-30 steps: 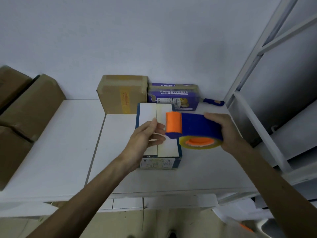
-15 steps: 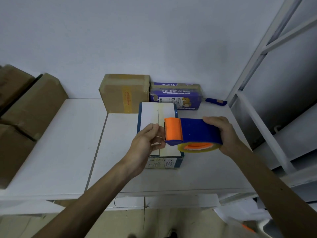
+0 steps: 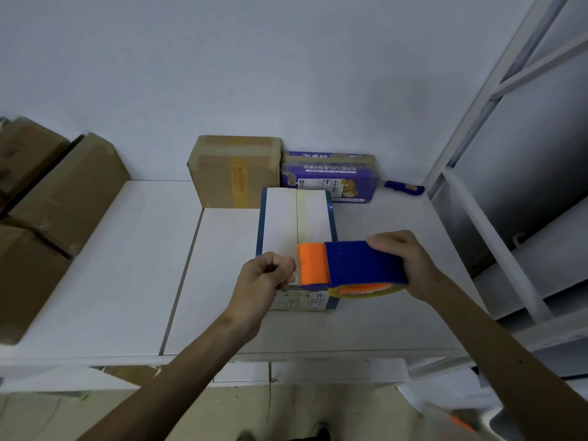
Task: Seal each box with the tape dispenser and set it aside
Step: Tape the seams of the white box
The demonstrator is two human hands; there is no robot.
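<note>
At a white bench [image 3: 111, 265] against a pale wall, a person readies tape over a blue-edged, white-topped box [image 3: 283, 218]. The box lies lengthwise at the bench's middle, its near end beneath both grips. The left grip [image 3: 264, 281] is curled tight, thumb to forefinger, pinching what appears to be the free tape end [image 3: 294, 276] just beside the orange nose of the tape dispenser [image 3: 350, 265]. The right grip [image 3: 404, 262] is wrapped around the dispenser's blue body, holding it level above the box. A cream strip runs along the box top from near to far.

The box looks a light, stiff card carton with a smooth lid, best steadied and lifted by its long sides. The dispenser is rigid plastic, safely held across its body, while the thin tape is likely to fold and stick to itself if let slack.

Stacked brown cartons [image 3: 63, 186] crowd the bench's left edge. At the far side, against the wall, stand a taped brown cardboard box [image 3: 235, 170], a purple printed box [image 3: 331, 176] and, further right, a small blue-handled tool [image 3: 404, 188]. A white metal shelving frame [image 3: 463, 132] rises at the right, and a pale floor shows below the bench's near edge.
</note>
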